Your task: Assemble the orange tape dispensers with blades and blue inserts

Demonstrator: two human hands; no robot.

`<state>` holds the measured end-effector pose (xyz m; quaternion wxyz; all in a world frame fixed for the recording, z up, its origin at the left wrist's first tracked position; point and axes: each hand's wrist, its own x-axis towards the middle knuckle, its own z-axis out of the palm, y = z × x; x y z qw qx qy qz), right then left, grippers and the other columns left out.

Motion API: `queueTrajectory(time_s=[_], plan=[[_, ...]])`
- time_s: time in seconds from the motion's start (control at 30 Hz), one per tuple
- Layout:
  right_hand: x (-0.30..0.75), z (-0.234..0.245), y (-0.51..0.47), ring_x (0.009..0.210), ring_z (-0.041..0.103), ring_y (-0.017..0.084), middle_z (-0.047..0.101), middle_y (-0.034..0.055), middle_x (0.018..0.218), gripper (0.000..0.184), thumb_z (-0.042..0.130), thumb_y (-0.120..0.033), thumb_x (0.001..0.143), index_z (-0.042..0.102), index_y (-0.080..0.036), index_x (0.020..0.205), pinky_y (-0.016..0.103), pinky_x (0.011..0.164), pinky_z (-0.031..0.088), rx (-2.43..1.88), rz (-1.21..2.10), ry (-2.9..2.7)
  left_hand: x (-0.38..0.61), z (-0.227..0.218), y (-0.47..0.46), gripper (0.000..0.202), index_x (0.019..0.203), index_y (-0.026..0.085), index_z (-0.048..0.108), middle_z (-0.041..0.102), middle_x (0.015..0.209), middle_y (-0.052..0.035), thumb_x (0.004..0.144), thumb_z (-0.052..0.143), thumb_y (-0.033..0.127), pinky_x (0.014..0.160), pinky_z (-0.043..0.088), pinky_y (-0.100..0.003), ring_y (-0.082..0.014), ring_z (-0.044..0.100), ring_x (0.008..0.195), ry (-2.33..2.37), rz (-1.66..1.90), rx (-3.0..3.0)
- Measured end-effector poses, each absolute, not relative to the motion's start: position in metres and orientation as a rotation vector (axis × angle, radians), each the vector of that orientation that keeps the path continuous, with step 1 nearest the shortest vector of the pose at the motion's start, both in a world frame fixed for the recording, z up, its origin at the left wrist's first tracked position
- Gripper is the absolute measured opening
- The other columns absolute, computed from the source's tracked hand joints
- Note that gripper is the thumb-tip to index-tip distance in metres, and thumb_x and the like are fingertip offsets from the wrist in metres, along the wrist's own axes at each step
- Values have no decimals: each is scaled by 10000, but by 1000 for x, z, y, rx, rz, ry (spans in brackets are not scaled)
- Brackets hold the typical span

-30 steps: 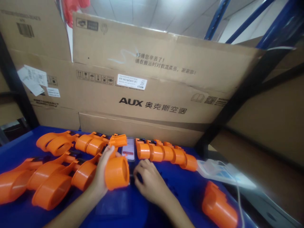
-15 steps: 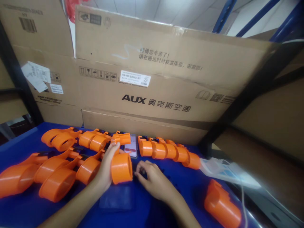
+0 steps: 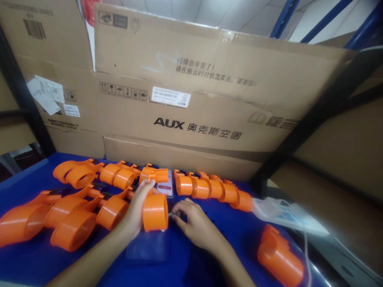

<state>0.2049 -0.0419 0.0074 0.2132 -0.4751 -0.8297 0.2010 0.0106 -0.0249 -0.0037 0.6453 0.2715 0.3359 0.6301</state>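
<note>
My left hand [image 3: 138,203] is wrapped round an orange plastic ring piece [image 3: 154,212], its round opening turned to the right and a ribbed tab at its top. My right hand [image 3: 191,221] is closed in a pinch just right of that opening. A small thin metallic piece [image 3: 170,215] shows at its fingertips; its kind is too small to tell. Under the held piece, a dark blue flat pouch or pad [image 3: 146,249] lies on the blue table surface [image 3: 191,259]. Behind the left hand rests a phone [image 3: 165,186] with its screen lit, partly hidden.
Orange ring pieces with black parts [image 3: 73,229] lie in rows on the left. More orange rings [image 3: 209,189] line the back right. A single orange piece [image 3: 279,257] lies front right, near a clear plastic bag [image 3: 287,215] and white cable [image 3: 306,255]. A cardboard box [image 3: 191,151] stands behind.
My left hand and the orange ring piece have shifted slightly right. My right fingertips have risen a little, and the small metallic piece now shows between them and the ring.
</note>
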Motion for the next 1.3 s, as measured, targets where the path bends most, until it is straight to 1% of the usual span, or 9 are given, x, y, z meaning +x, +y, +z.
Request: queueTrajectory(time_s=[0.13, 0.27, 0.43, 0.57, 0.67, 0.8, 0.87, 1.03, 1.3], plan=[[209, 10, -42, 878, 600, 213, 668, 29, 873, 84, 632, -151, 867, 670, -219, 835, 313, 769, 466, -1295, 562, -2319, 11, -3, -25, 328, 777, 195, 608, 636, 663, 25, 745, 780, 472, 572, 476, -247, -132, 584, 559, 792, 1444, 636], [216, 14, -40, 850, 604, 212, 682, 29, 862, 81, 625, -178, 878, 683, -221, 842, 321, 767, 473, -1294, 560, -2278, 11, -2, -26, 322, 776, 199, 602, 633, 657, 31, 759, 769, 473, 555, 459, -240, -126, 569, 548, 795, 1435, 652], [222, 12, -33, 765, 632, 204, 714, 46, 849, 152, 593, -303, 935, 699, -198, 905, 317, 700, 493, -1291, 634, -1960, 15, -1, -29, 340, 755, 207, 582, 623, 611, 45, 739, 789, 476, 560, 456, -230, -119, 556, 530, 829, 1400, 715], [223, 9, -30, 807, 681, 218, 746, 66, 887, 244, 667, -424, 895, 695, -185, 929, 327, 736, 527, -1156, 780, -1630, 18, 3, -33, 389, 725, 197, 589, 657, 579, 5, 774, 726, 558, 556, 462, -243, -143, 580, 524, 885, 1354, 835], [225, 11, -29, 766, 684, 222, 757, 73, 838, 316, 726, -478, 838, 705, -181, 941, 326, 695, 533, -1130, 838, -1448, 19, 3, -34, 437, 768, 191, 595, 691, 588, -35, 791, 674, 620, 546, 473, -260, -167, 604, 523, 937, 1298, 927], [226, 12, -28, 705, 664, 198, 754, 59, 776, 304, 769, -456, 809, 724, -183, 933, 304, 667, 517, -1079, 883, -1260, 19, -10, -29, 455, 963, 211, 580, 726, 670, -24, 801, 666, 628, 493, 469, -254, -163, 599, 499, 927, 1261, 967], [225, 12, -28, 709, 666, 190, 760, 59, 786, 283, 781, -433, 805, 734, -185, 932, 291, 671, 513, -1036, 927, -1216, 19, -18, -27, 468, 1014, 223, 561, 731, 704, -16, 805, 664, 628, 471, 460, -242, -157, 596, 494, 916, 1227, 985], [220, 8, -27, 708, 676, 188, 775, 73, 825, 243, 796, -390, 801, 739, -182, 914, 278, 643, 508, -994, 1035, -1204, 20, -22, -29, 429, 1015, 229, 536, 724, 728, -2, 841, 638, 607, 481, 456, -220, -141, 602, 515, 898, 1192, 1033], [224, 7, -25, 706, 666, 188, 782, 91, 858, 244, 785, -392, 810, 740, -174, 911, 268, 603, 492, -1009, 1020, -1198, 21, -17, -30, 433, 1047, 222, 543, 712, 695, 11, 839, 651, 586, 485, 467, -217, -134, 606, 497, 866, 1181, 984]])
